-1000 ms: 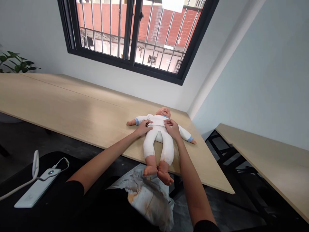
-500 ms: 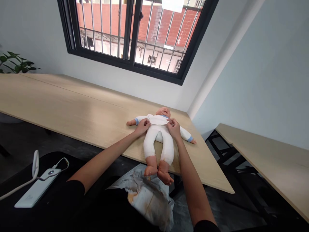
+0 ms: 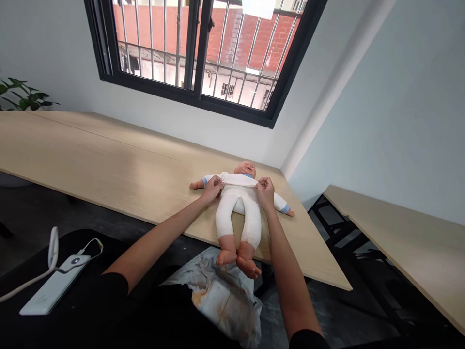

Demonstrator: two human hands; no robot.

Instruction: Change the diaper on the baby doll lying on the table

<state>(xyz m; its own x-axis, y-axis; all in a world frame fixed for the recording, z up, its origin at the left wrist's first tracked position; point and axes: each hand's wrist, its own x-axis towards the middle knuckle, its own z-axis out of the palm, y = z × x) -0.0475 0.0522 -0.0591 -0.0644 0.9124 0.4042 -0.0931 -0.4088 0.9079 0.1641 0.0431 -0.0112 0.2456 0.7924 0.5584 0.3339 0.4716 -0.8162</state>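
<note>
Both pinched shut — my left hand (image 3: 212, 187) and right hand (image 3: 265, 189) grip the white shirt (image 3: 238, 180) bunched on the doll (image 3: 239, 215), face-up at the table (image 3: 109, 165) edge — bare feet overhanging.

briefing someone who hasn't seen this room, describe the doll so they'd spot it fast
Below the black-framed barred window, a wooden table runs toward the room's corner. Near that corner end a baby doll lies on its back, arms spread, the left hand and right hand gripping its top. Its white suit, blue cuffs and bare feet set it apart from the crumpled stained bundle beneath.
</note>
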